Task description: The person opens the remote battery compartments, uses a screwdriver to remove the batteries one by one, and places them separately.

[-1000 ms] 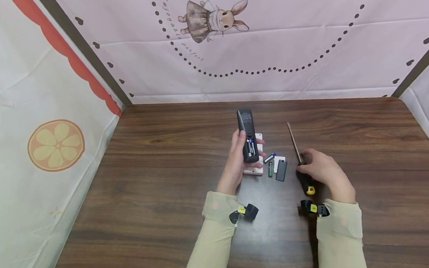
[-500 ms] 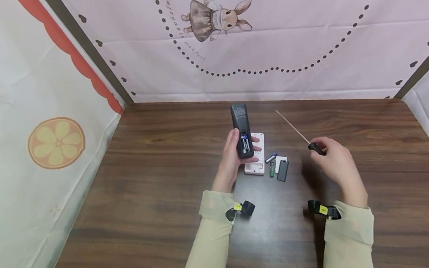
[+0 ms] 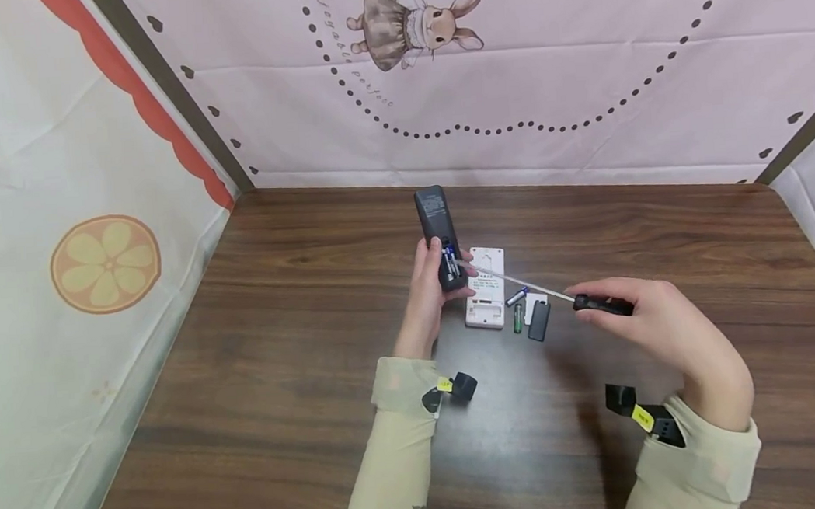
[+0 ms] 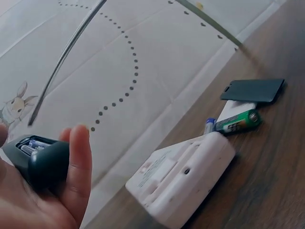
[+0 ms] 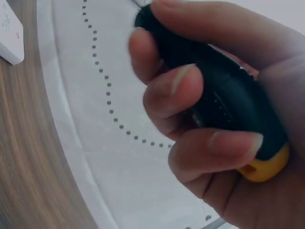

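Observation:
My left hand (image 3: 424,292) grips a black remote control (image 3: 436,215), its back turned up and its battery compartment uncovered. Batteries (image 4: 35,145) with blue ends lie inside that compartment. In my right hand (image 3: 664,320) is a screwdriver (image 3: 596,304) with a black handle and a yellow end (image 5: 267,164), the fingers curled round the handle. Its thin metal shaft (image 4: 64,57) points left, and in the left wrist view the tip is just above the compartment. Whether the tip touches a battery I cannot tell.
A white remote control (image 3: 486,287) lies face down on the wooden table (image 3: 301,354). Right of it are a loose blue-and-silver battery (image 3: 517,296), a green battery (image 3: 518,318), a dark battery cover (image 3: 539,321) and a white cover (image 3: 531,303). Patterned cloth walls (image 3: 551,82) stand behind.
My right hand has picked the screwdriver up off the table and swung its tip left to the black remote control. My left hand has shifted slightly left and away with the remote control.

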{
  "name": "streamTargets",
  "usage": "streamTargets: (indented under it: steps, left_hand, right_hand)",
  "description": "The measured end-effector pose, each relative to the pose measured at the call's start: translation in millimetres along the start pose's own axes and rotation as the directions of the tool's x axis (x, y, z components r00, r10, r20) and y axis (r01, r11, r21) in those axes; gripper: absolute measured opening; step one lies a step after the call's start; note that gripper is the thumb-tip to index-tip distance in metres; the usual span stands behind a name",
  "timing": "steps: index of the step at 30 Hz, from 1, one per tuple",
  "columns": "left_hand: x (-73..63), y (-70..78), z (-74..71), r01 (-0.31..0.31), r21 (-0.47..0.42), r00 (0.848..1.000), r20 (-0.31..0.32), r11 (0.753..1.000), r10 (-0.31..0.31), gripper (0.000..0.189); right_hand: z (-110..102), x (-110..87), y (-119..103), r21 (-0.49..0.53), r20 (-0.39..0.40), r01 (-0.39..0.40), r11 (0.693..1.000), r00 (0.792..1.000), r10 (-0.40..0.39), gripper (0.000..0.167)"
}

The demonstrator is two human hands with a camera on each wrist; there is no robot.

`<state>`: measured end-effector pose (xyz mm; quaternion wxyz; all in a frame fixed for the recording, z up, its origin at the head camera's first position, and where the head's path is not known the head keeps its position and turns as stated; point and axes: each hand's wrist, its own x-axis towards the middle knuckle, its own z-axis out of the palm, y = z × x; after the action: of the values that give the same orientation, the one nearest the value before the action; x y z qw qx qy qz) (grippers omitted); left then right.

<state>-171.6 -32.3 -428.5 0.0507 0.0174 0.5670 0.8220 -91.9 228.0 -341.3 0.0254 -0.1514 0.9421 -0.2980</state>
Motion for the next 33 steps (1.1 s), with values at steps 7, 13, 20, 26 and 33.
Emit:
streamTargets:
  steps: [7,13,20,26,33]
  left_hand:
    - [2.6,-0.7,-3.9,-0.049,0.142,0.999,-0.004,0.989,0.050,0.031]
    - [-0.7,5.5,-2.6,-0.061,0.184,0.998,0.017,0.981,0.058,0.047]
    - [-8.4,16.5,3.0,-0.102,0.295,0.992,0.101,0.950,0.075,0.060]
    - [-8.3,16.3,1.5,-0.137,0.351,0.985,0.145,0.926,0.091,0.059]
    - [-10.8,17.3,4.5,-0.129,0.368,0.986,0.143,0.921,0.081,0.059]
  right_hand:
    - [-0.6,2.0,-7.8,-0.011,0.083,0.047,0.999,0.995,-0.046,0.034]
    - [-1.5,1.0,-9.4,-0.022,0.089,0.050,0.998,0.995,-0.048,0.035]
    - [-3.6,-1.7,-11.0,-0.038,0.086,0.051,0.998,0.995,-0.047,0.035]
    - [-8.7,-4.7,-14.6,-0.027,0.115,0.018,0.999,0.993,-0.015,0.038]
    - [-11.8,-7.4,-12.1,-0.025,0.141,-0.030,0.999,0.989,0.034,0.040]
